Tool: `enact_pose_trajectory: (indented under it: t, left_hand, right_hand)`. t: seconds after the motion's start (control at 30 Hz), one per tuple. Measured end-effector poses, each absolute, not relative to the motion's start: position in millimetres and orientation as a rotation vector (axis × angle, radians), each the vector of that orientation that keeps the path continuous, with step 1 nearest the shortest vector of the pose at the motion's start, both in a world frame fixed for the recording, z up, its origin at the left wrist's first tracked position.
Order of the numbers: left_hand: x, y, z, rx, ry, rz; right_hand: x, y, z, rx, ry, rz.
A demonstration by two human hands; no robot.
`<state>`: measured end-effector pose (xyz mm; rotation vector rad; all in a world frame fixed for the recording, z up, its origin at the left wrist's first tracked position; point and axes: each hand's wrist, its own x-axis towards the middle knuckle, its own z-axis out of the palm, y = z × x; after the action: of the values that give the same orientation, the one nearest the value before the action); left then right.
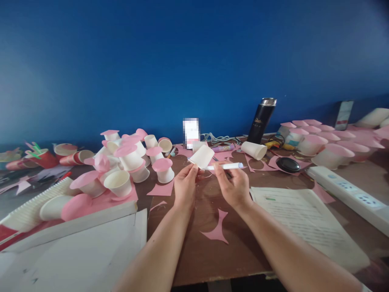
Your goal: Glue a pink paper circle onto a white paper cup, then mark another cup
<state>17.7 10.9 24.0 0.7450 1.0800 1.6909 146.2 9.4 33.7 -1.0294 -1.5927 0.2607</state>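
Note:
Above the middle of the brown table, my left hand (186,184) grips a white paper cup (201,157) by its lower edge, the cup tilted on its side. My right hand (233,184) is closed around a white marker pen (228,166), whose tip end points left at the cup. Whether the tip touches the cup I cannot tell. Below my hands lies a pink paper scrap (218,231) with curved edges. Another white paper cup (254,150) lies on its side beyond my right hand.
White cups with pink paper discs (127,151) crowd the left, beside a long stack of nested cups (39,202). More disc-topped cups (332,154) stand at right. A black flask (261,121), a power strip (349,194), a printed sheet (300,219) and a white board (82,251) surround my arms.

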Motion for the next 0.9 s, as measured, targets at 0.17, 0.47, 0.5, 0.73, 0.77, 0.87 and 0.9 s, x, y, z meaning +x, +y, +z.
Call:
enact_pose_trajectory:
  t: [0.17, 0.47, 0.5, 0.73, 0.77, 0.87, 0.9]
  left_hand:
    - [17.2, 11.8, 24.2, 0.750, 1.082, 1.697]
    - [17.7, 10.8, 24.8, 0.738, 1.068, 1.699]
    - [17.8, 10.8, 25.3, 0.734, 1.066, 1.698]
    - [17.9, 9.9, 27.3, 0.713, 1.053, 1.685]
    - [17.8, 9.8, 27.3, 0.711, 1.041, 1.685]
    - [17.7, 9.6, 27.4, 0.694, 1.010, 1.685]
    - [17.7, 9.6, 27.6, 0.684, 1.005, 1.685]
  right_hand:
    - [146.5, 9.5, 33.3, -1.029, -1.584, 0.228]
    - [146.2, 9.2, 33.2, -1.012, -1.577, 0.243]
    - [146.3, 9.3, 33.2, -1.013, -1.571, 0.238]
    - [146.3, 9.8, 29.8, -1.018, -1.587, 0.316]
    - [146.1, 9.8, 29.5, -1.008, -1.575, 0.308]
    - [145.7, 9.7, 30.6, -0.985, -1.543, 0.269]
    - [145.7, 9.6, 31.5, -0.986, -1.538, 0.256]
